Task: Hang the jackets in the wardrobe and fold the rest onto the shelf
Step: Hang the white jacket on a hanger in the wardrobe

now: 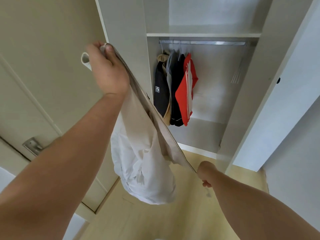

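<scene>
Fingers (97, 46) of the left hand (108, 70), at ten o'clock in the head view, are curled and pinch the top end of the zipper edge (147, 101) of a beige jacket (136, 115). Fingers (207, 184) of the right hand (206, 172), at five o'clock, are closed round the lower end of the same edge. The zipper edge runs taut and slanted from the upper hand to the lower hand. The rest of the beige jacket hangs in the air between the two forearms. Its white lining (142, 170) sags in a pouch toward six o'clock, above the pale wood floor (155, 222).

Behind the beige jacket, from twelve to two o'clock, stands the open wardrobe (124, 23). Inside it, a shelf (203, 35) lies just above a metal rail (202, 42). On the left part of the rail hang five garments, pressed together:
- a black jacket (161, 87) with a small pale patch
- a tan garment (163, 57), mostly hidden
- a grey garment (170, 66)
- a dark garment (177, 101)
- a red jacket (186, 94) with white stripes, outermost toward three o'clock

At the right end of the rail, well apart from the garments, hangs a bunch of thin pale hangers (236, 75).

At nine o'clock is a room door (43, 66) with a metal handle (32, 146).
</scene>
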